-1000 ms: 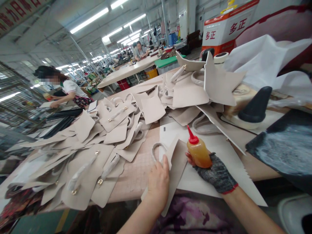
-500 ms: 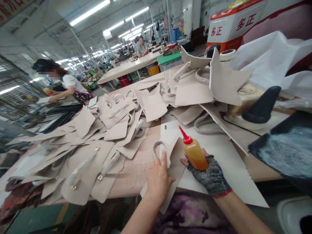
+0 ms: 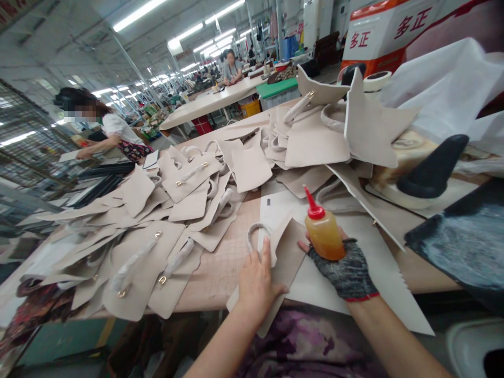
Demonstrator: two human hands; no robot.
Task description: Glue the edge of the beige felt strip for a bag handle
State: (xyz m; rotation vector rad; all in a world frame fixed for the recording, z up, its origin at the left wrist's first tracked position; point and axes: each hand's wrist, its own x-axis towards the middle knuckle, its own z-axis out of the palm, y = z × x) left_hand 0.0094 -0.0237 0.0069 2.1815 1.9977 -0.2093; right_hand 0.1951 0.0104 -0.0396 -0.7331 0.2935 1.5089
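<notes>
In front of me lies a beige leather-like bag panel (image 3: 289,252), one edge folded up, with a plastic-wrapped handle loop (image 3: 255,231) at its far side. My left hand (image 3: 258,283) rests on this panel, index finger stretched towards the loop and thumb spread out to the right. My right hand (image 3: 340,265), in a dark grey fingerless knit glove with a red cuff, is wrapped round a squeeze bottle (image 3: 325,236) of amber liquid. Its red nozzle points up and away, right of the panel. Some of the right fingers are hidden behind the bottle.
Beige panels with wrapped handles and gold-coloured fittings pile up (image 3: 189,178) left and ahead. Under the work lies a white sheet (image 3: 378,273). To the right are a black cone-shaped object (image 3: 435,168) and a dark whitish-smeared board (image 3: 464,241). A co-worker (image 3: 114,131) stands at left.
The bottle and my right hand have shifted slightly right and up, the bottle standing more upright. My left hand stays on the panel. The view has turned slightly.
</notes>
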